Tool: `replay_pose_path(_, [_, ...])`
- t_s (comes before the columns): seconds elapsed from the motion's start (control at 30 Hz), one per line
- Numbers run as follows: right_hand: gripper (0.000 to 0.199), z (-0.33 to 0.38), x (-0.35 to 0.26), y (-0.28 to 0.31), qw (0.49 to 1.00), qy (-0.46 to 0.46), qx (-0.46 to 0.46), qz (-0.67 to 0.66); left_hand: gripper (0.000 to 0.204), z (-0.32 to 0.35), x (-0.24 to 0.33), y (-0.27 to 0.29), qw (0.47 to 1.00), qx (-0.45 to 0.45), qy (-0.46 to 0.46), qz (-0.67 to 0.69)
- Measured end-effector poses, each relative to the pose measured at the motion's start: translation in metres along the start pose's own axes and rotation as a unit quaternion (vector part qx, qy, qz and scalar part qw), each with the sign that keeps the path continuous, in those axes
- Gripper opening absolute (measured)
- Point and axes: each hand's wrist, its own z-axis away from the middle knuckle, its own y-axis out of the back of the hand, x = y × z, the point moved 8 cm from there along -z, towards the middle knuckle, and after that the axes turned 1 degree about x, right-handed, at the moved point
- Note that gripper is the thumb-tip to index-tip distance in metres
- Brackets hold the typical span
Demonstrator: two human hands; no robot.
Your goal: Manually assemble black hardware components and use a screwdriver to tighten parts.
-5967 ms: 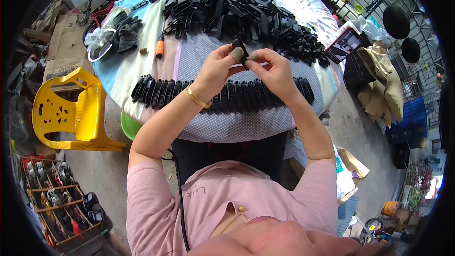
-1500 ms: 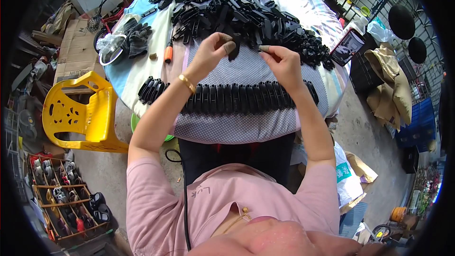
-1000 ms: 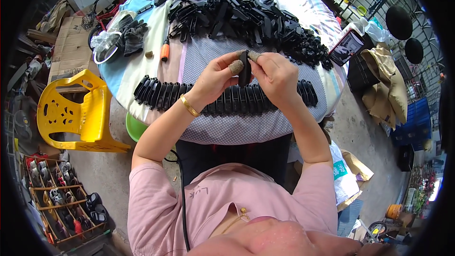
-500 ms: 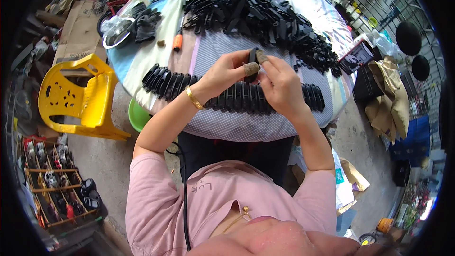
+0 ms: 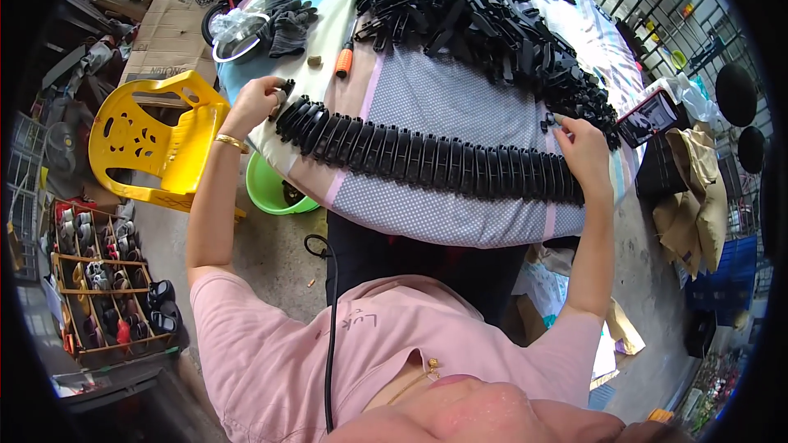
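A long curved row of black plastic pieces (image 5: 427,160), set side by side, runs across the near half of the cloth-covered round table (image 5: 460,90). At the row's left end my left hand (image 5: 259,103) is closed on a slim black plastic piece (image 5: 284,92), holding it upright just beyond the last one. My right hand (image 5: 586,156) is over the right side of the table, thumb and fingertip pinched at a small black part (image 5: 547,122). This lies beside the near edge of a large heap of loose black pieces (image 5: 484,29).
An orange-handled screwdriver (image 5: 344,61), a metal bowl (image 5: 238,45) and dark gloves (image 5: 289,25) lie at the table's left. A phone (image 5: 650,117) stands at the right edge. Beside the table are a yellow chair (image 5: 168,143) and a green basin (image 5: 267,189).
My hands were together over the row's middle, holding a black piece. They have parted: the left carried a piece to the row's left end, the right moved to the small parts. The view has shifted.
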Motion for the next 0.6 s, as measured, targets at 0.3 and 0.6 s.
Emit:
replay_pose_path(0.3, [0.021,-0.02,0.008,-0.04,0.992,-0.005,-0.085,0.097,0.02,0.01,0.043,0.002,0.982,-0.096,-0.009,-0.162])
replay_pose_path(0.6, [0.014,-0.02,-0.006,-0.038,0.994,0.009,-0.06,0.087,0.026,-0.032,0.171,-0.055,0.985,-0.039,-0.129,-0.103])
